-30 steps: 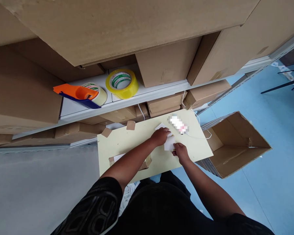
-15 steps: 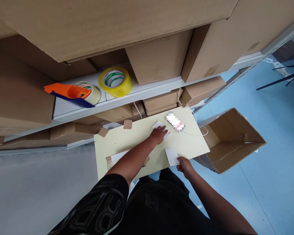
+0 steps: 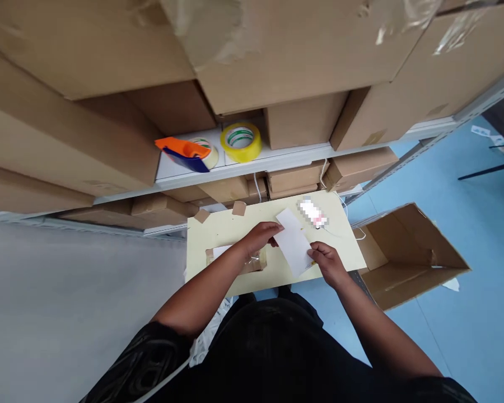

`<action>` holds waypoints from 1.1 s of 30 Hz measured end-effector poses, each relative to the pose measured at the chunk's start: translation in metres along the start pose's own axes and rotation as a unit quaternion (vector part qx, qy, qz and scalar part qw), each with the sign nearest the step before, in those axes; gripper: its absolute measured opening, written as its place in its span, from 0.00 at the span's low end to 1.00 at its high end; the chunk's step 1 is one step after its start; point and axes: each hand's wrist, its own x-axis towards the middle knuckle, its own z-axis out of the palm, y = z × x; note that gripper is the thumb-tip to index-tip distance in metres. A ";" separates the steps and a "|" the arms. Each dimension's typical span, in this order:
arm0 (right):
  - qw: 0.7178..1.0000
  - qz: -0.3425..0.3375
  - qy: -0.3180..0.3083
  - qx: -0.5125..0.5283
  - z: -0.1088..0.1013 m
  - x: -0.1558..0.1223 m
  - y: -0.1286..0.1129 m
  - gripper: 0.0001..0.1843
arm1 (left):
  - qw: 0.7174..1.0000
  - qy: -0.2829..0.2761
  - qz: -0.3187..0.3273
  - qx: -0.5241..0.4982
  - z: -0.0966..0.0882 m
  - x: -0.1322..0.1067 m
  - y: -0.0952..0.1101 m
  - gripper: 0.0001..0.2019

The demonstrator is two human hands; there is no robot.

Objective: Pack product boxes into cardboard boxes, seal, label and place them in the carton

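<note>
A white sheet of paper point(image 3: 293, 244) is held above the cream tabletop point(image 3: 338, 254). Whether it is one sheet or two overlapping pieces I cannot tell. My left hand point(image 3: 264, 235) is closed, pinching its left edge near the top. On the lower right edge, my right hand point(image 3: 325, 262) grips it between thumb and fingers, with a small yellow mark showing beside them. Left of the paper, partly behind my left forearm, lies a shallow cardboard box point(image 3: 257, 264) with clear plastic and something white in it. A blurred-out phone-like item point(image 3: 313, 213) rests at the table's back right.
A large open carton point(image 3: 407, 257) stands on the floor right of the table. On the shelf behind sit a yellow tape roll point(image 3: 254, 150) and an orange tape dispenser point(image 3: 180, 148), among cardboard boxes point(image 3: 302, 120). Two cardboard scraps point(image 3: 239, 209) lie at the table's back edge. A white cable point(image 3: 353, 230) hangs at right.
My left hand has lifted off the tabletop and come to the paper's left edge. My right hand has brought its paper up and inward from the table's front edge. The view has shifted.
</note>
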 end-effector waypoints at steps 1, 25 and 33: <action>1.000 -0.007 -0.011 -0.006 0.008 0.001 -0.005 0.16 | 0.999 0.008 0.014 -0.035 -0.004 -0.019 0.007 0.24; 0.981 0.080 -0.105 0.141 0.265 -0.064 -0.053 0.33 | 0.821 0.094 0.385 0.411 -0.101 -0.278 -0.018 0.10; 0.994 0.068 -0.041 0.073 0.263 -0.077 -0.070 0.24 | 0.882 0.173 0.335 0.283 -0.100 -0.291 -0.015 0.10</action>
